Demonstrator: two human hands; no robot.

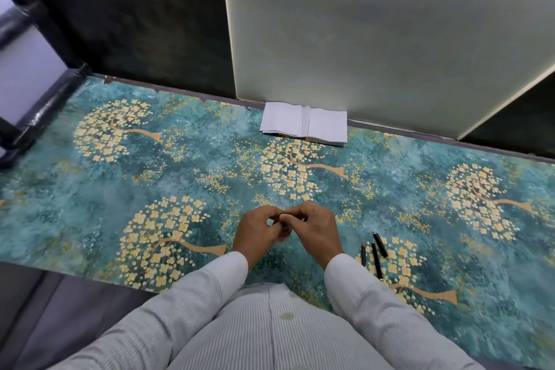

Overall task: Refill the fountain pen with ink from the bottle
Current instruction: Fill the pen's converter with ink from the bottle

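Observation:
My left hand [258, 233] and my right hand [312, 231] meet over the middle of the table, fingers curled round a small dark object [285, 228] held between them. Most of that object is hidden by my fingers, so I cannot tell whether it is the ink bottle. To the right lie three black pen parts: a thin piece with a red tip [363, 252], a long barrel [376, 260] and a shorter cap-like piece [380, 244]. They rest apart from my hands on the teal cloth [120, 177].
A stack of white paper napkins [303, 123] sits at the table's far edge against a pale panel [390, 39]. The cloth has yellow tree patterns. A dark frame [39, 111] runs along the far left.

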